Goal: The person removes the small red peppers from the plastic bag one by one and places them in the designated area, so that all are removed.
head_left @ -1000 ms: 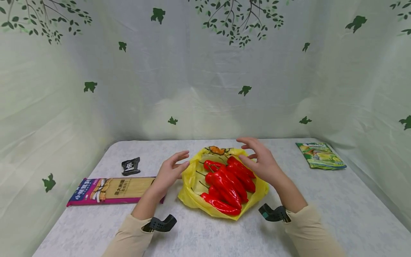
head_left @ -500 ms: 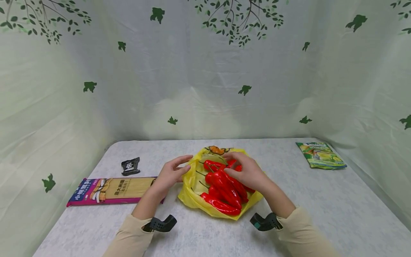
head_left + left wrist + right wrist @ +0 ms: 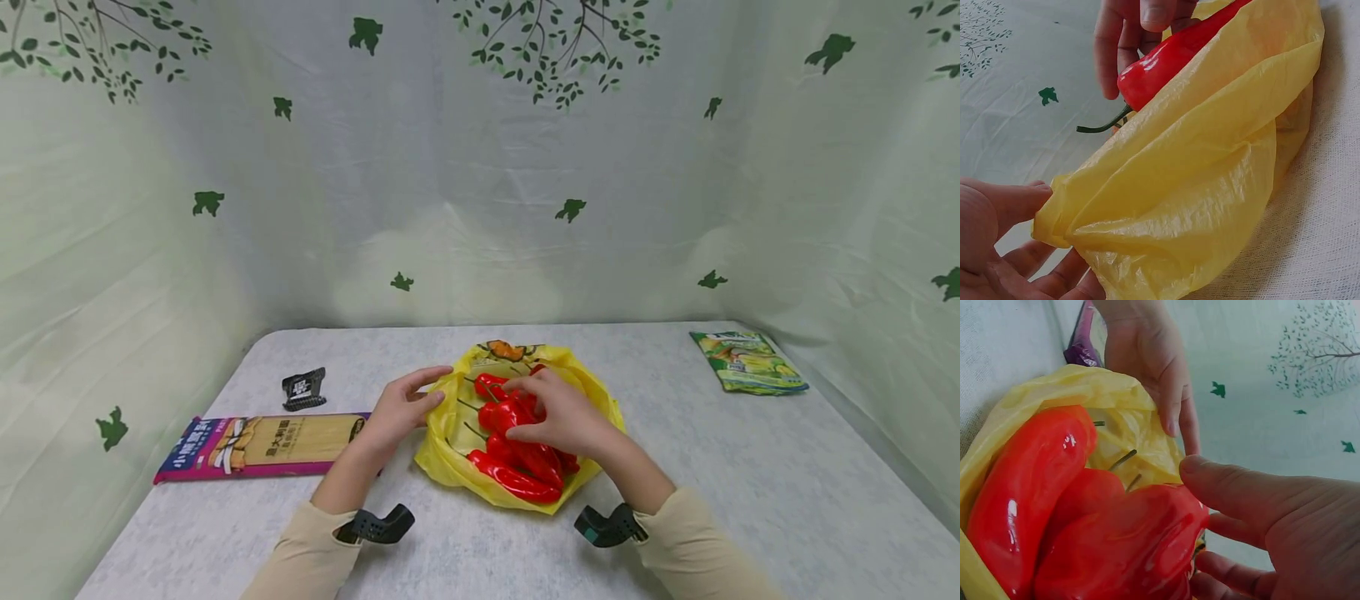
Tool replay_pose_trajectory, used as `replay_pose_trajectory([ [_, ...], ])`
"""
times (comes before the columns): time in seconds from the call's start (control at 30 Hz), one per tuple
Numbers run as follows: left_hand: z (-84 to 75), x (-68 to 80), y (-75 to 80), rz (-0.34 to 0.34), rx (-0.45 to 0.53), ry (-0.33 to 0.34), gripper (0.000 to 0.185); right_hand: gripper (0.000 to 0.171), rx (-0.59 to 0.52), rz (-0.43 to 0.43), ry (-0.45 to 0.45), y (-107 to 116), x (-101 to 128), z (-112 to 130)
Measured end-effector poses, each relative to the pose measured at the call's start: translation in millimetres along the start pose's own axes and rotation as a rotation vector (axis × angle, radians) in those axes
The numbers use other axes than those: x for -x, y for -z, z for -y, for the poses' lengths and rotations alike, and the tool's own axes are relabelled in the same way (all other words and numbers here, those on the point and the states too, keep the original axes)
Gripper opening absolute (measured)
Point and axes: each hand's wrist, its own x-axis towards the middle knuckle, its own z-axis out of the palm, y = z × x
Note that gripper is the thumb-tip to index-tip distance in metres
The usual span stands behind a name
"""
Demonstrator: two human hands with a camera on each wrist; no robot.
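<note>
Head camera first: my left hand (image 3: 401, 410) pinches the edge of the yellow bag (image 3: 450, 433) that lies in the middle of the table (image 3: 750, 483). My right hand (image 3: 558, 417) rests on top of the red peppers (image 3: 517, 479) in the bag, with my fingers curled round one of them. To the left lie a long noodle pack (image 3: 258, 446) and a small black packet (image 3: 303, 389). A green packet (image 3: 746, 361) lies far off to the right.
</note>
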Motion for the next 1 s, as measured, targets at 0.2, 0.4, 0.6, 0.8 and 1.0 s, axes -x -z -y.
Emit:
replay_pose_trajectory([
  [0.2, 0.9, -1.0, -0.6, -0.009, 0.003, 0.004, 0.041, 0.061, 0.034, 0.007, -0.032, -3, -1, -1],
  [0.4, 1.9, -0.3, -1.7, -0.009, -0.004, -0.009, 0.04, 0.053, 0.052, -0.001, -0.011, -6, -3, -7],
  [0.6, 5.3, 0.3, -1.4, 0.012, -0.001, -0.035, 0.041, 0.045, 0.042, -0.013, 0.018, -7, -4, -10],
  [0.8, 6.1, -0.7, -2.6, -0.001, 0.007, -0.018, 0.04, 0.047, 0.018, -0.027, 0.055, -6, -3, -10],
  [1.0, 6.7, -1.0, -2.7, 0.005, 0.006, -0.025, 0.04, 0.051, 0.017, -0.046, 0.09, -6, -2, -9],
])
